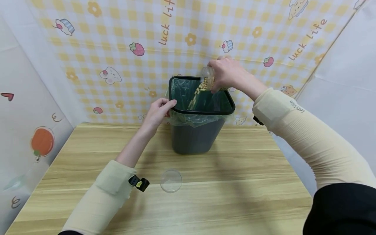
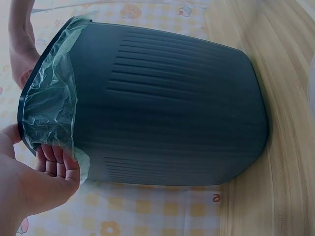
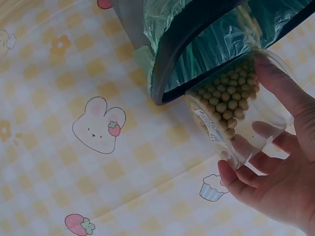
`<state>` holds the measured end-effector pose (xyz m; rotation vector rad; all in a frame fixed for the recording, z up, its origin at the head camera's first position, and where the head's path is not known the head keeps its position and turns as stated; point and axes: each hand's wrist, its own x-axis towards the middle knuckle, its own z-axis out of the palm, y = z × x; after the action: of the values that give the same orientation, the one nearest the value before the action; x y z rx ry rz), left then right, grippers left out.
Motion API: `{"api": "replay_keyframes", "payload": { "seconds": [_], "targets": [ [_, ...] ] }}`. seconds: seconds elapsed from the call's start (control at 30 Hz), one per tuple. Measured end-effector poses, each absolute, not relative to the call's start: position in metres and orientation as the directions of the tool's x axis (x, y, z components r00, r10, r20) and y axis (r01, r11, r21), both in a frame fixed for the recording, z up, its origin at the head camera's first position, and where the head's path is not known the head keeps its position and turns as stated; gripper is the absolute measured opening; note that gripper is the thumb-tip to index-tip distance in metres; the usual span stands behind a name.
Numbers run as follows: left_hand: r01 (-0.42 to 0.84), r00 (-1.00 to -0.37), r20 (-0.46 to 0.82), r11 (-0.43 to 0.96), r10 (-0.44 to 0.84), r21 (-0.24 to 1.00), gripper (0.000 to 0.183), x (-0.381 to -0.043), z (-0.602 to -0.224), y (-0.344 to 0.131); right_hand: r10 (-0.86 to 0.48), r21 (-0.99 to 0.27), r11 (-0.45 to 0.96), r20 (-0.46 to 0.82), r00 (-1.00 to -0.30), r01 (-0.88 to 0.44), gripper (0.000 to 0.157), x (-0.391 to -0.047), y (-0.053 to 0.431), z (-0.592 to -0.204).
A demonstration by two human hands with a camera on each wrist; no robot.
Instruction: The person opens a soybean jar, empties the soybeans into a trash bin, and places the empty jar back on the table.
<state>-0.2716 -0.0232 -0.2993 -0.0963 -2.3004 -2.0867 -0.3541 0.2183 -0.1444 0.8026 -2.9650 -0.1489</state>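
My right hand [image 1: 229,74] grips a clear plastic jar [image 3: 256,135], tipped sideways over a grey trash bin [image 1: 194,137] with a black rim. Dried yellow beans, like soybeans [image 3: 229,96], lie along the jar's lower side, and a stream of them falls from its mouth into the bin. A translucent green bag [image 2: 51,98] lines the bin and folds over its rim. At the bin's left edge my left hand [image 1: 155,114] holds the rim, thumb on top and fingers curled under the bag's fold. How many beans lie inside the bin is hidden.
A round clear lid [image 1: 171,180] lies on the wood-grain table [image 1: 235,202], in front of the bin. Behind the bin hangs a yellow checked cloth [image 1: 117,49] with printed cupcakes and strawberries. White sheets [image 1: 346,81] stand at both sides.
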Motion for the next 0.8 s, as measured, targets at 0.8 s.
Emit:
{"api": "replay_keyframes", "payload": {
  "seconds": [0.8],
  "targets": [
    [0.059, -0.998, 0.058, 0.104, 0.017, 0.993, 0.031, -0.2681, -0.2973, -0.0222, -0.558, 0.233, 0.817, 0.093, -0.825, -0.527, 0.089, -0.3490, 0.2196, -0.1493]
  ]
}}
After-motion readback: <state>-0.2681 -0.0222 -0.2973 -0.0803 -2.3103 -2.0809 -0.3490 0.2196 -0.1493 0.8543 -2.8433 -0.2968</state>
